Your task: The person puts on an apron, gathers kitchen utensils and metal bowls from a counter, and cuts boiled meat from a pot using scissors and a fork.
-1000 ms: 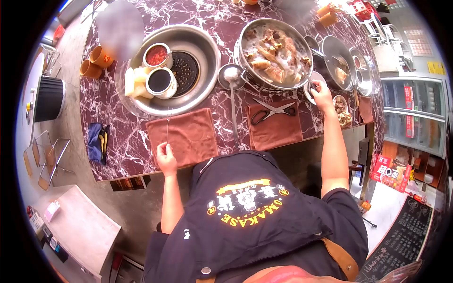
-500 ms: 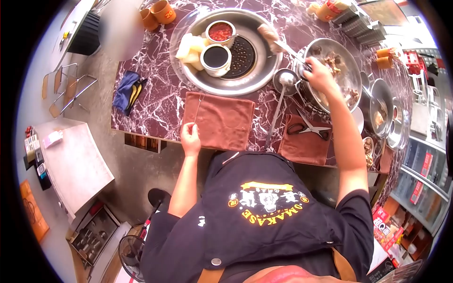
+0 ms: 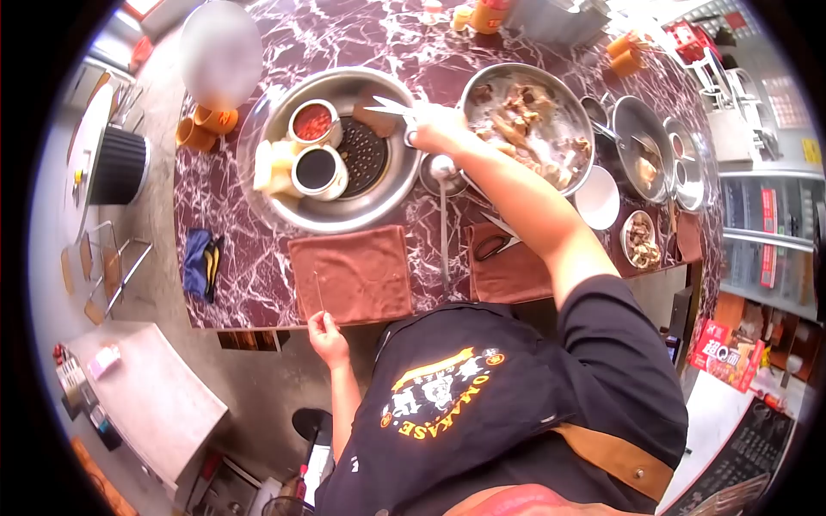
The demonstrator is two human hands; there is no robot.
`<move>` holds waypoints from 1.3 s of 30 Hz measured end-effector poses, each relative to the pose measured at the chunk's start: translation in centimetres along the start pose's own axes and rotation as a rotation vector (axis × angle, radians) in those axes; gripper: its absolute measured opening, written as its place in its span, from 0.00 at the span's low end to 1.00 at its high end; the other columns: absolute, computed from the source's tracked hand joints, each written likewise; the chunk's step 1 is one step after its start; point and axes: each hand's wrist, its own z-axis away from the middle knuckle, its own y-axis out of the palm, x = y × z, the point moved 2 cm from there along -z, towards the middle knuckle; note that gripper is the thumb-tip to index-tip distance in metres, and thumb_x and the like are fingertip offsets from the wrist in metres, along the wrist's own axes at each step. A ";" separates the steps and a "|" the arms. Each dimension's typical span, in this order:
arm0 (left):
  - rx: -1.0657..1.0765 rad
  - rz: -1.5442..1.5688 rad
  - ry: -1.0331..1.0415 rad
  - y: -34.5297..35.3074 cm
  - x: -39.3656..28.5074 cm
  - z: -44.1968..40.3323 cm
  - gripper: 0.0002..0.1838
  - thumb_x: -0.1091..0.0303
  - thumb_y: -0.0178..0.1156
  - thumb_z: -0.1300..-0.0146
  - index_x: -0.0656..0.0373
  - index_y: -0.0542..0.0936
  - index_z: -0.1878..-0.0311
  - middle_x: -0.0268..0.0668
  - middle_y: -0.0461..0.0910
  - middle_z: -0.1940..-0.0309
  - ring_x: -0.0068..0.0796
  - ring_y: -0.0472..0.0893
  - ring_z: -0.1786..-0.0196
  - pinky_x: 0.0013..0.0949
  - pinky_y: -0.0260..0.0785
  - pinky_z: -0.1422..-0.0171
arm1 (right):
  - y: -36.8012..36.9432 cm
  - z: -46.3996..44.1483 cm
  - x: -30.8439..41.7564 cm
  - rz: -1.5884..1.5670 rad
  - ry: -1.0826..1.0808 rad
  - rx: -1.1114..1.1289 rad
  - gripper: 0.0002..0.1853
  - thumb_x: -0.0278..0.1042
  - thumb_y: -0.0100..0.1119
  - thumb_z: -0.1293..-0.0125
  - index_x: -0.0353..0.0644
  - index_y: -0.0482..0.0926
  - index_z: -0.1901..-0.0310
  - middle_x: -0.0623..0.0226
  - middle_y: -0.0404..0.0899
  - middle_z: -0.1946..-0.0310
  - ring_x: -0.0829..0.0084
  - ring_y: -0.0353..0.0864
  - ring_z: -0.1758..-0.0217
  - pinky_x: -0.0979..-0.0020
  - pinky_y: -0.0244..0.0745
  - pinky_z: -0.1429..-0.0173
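My right hand [image 3: 437,129] grips a pair of scissors [image 3: 391,107], blades apart, over the right side of a round steel tray [image 3: 391,198]. A brown piece, probably meat [image 3: 375,112], lies by the blade tips. In the tray stand a cup of red sauce [image 3: 314,122] and a cup of dark sauce [image 3: 318,170], beside pale yellow chunks [image 3: 274,168]. My left hand [image 3: 329,340] pinches a thin metal rod [image 3: 318,291] at the table's front edge, its tip over a brown cloth [image 3: 357,268].
A pan of meat pieces [image 3: 520,116] sits under my right forearm. Nearby are a ladle [image 3: 444,202], other scissors [image 3: 492,247] on a second cloth [image 3: 516,279], a white bowl [image 3: 597,198], a small bowl of meat scraps [image 3: 641,242], and a steel pan [image 3: 641,129]. Dark blue cloth [image 3: 198,262] lies left.
My right hand has moved left with the scissors from the pan's edge to above the tray. The brown piece now lies inside the tray. The camera view has shifted; my left hand keeps the rod.
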 end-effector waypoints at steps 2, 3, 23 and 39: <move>0.014 -0.153 0.068 1.3 0.9 -0.7 0.05 0.73 0.57 0.28 0.64 0.78 0.54 0.30 0.77 0.64 0.19 0.75 0.63 0.25 0.70 0.56 | -2.3 5.0 -5.1 -0.077 -0.024 -0.202 0.25 0.45 0.59 0.40 0.44 0.73 0.42 0.55 0.83 0.51 0.54 0.83 0.47 0.55 0.78 0.43; 0.023 -0.159 0.076 2.1 0.0 -0.9 0.05 0.73 0.57 0.28 0.64 0.78 0.54 0.30 0.77 0.64 0.19 0.75 0.63 0.25 0.70 0.56 | -2.6 7.5 -8.4 -0.083 -0.019 -0.334 0.25 0.45 0.59 0.40 0.45 0.73 0.43 0.56 0.83 0.52 0.54 0.83 0.48 0.55 0.78 0.44; 0.757 -1.479 0.927 56.7 -40.3 -0.5 0.15 0.66 0.53 0.34 0.58 0.85 0.51 0.44 0.86 0.54 0.38 0.86 0.51 0.40 0.78 0.45 | -4.2 16.3 -33.4 -0.109 0.344 -0.128 0.24 0.44 0.56 0.38 0.43 0.72 0.42 0.47 0.82 0.50 0.50 0.83 0.48 0.52 0.77 0.43; 0.922 -0.431 0.580 52.1 -28.7 -4.1 0.12 0.67 0.61 0.33 0.60 0.87 0.52 0.36 0.88 0.62 0.22 0.82 0.62 0.28 0.74 0.54 | -6.9 19.5 -34.0 0.200 0.132 -0.471 0.26 0.38 0.63 0.43 0.45 0.72 0.42 0.58 0.77 0.60 0.55 0.82 0.56 0.56 0.80 0.55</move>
